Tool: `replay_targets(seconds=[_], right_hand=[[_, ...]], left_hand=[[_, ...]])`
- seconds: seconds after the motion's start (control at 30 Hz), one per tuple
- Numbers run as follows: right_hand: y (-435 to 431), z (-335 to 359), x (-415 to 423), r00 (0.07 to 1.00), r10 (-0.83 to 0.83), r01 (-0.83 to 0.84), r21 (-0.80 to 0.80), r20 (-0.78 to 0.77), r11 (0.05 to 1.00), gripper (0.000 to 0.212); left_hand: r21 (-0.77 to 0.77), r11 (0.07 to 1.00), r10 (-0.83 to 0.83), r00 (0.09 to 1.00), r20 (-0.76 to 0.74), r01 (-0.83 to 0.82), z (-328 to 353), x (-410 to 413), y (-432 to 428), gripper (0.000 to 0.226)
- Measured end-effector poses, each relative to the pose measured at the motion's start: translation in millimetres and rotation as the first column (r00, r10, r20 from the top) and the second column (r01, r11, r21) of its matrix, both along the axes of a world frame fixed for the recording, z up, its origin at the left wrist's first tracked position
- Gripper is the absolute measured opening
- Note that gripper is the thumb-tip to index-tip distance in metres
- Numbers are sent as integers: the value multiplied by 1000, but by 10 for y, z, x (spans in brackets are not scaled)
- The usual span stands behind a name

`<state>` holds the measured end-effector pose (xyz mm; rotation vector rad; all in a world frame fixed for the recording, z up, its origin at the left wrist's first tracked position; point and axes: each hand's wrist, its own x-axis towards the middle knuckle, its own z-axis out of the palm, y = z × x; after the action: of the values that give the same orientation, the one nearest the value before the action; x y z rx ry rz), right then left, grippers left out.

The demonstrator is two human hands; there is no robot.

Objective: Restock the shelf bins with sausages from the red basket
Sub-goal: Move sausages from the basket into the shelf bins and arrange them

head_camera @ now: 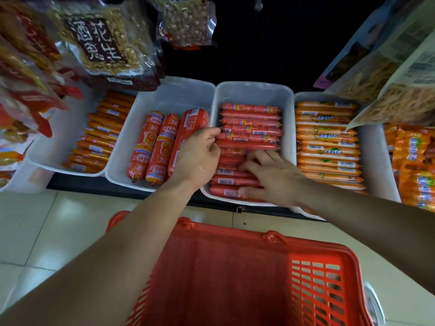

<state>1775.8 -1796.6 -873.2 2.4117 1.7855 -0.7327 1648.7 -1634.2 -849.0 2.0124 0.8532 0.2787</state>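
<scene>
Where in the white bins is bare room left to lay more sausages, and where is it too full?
Free: the second bin from left, left of and behind its three thick sausages; a strip at the back of the third bin, behind the thin red sausages. Crowded: the third bin's front, where left hand and right hand touch the rows.

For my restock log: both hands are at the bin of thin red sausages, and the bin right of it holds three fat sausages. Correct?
No. The head view shows the three fat sausages in the bin left of it; left hand and right hand are at the thin red sausages.
</scene>
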Motion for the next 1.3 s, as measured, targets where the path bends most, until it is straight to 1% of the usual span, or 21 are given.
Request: replay_targets(seconds=[0.1,0.2,0.33,0.4,0.5,0.6,0.7,0.8,0.87,0.93,0.97,1.07,1.1,1.13,1.2,1.27,1.3], right_hand=[[51,56,28,1000,10,-11,26,9,1000,75],[81,26,19,998,-19,20,11,-64,1000,75],[136,35,47,995,-39,35,-46,-94,998,77],[141,54,51,998,-14,13,-26,-59,1000,75],[138,85,78,1000,27,-28,47,14,999,64],[107,93,58,1000,13,-15,78,28,997,65],[96,69,48,995,82,-83,10,63,997,67],[178,122,136,997,76,-75,-73,11,995,61],[230,150,163,997,75,-74,-49,22,996,52],[241,151,174,997,38,-39,6,59,999,44],[234,143,180,997,29,-29,11,72,1000,43],[246,111,210,995,57,-50,-81,78,995,54],[272,117,235,996,54,-47,-93,67,995,54],[313,128,277,998,32,-28,-91,47,995,51],[413,170,376,999,-28,29,-37,25,999,46],[538,197,524,994,-106,105,55,28,993,50],[598,193,602,988,-157,157,97,-3,983,52]], left_hand=[[36,999,4,1000,-8,-4,17,-67,5,35],[33,999,-23,1000,-18,24,20,-120,-6,33],[10,999,-32,999,-12,32,54,-104,-9,32],[-16,1000,-7,1000,-12,7,81,-84,0,31],[-44,999,13,1000,5,-13,83,-93,10,31],[-57,998,-2,1000,3,2,97,-113,-9,30],[-64,998,-14,1000,10,15,98,-120,-16,31],[-66,998,-14,1000,19,15,94,-108,0,30],[-61,998,-8,1000,21,10,80,-102,24,29],[-57,998,1,1000,20,0,62,-90,50,28],[-62,998,6,1000,20,-4,53,-84,62,28],[-81,996,25,999,34,-22,34,-68,85,28],[-87,996,30,999,38,-27,27,-60,92,28],[-93,995,34,999,42,-30,24,-48,101,29],[-113,993,47,998,51,-41,18,-18,122,29],[-127,990,67,996,64,-59,15,29,149,28],[-127,990,78,994,72,-68,13,49,161,28]])
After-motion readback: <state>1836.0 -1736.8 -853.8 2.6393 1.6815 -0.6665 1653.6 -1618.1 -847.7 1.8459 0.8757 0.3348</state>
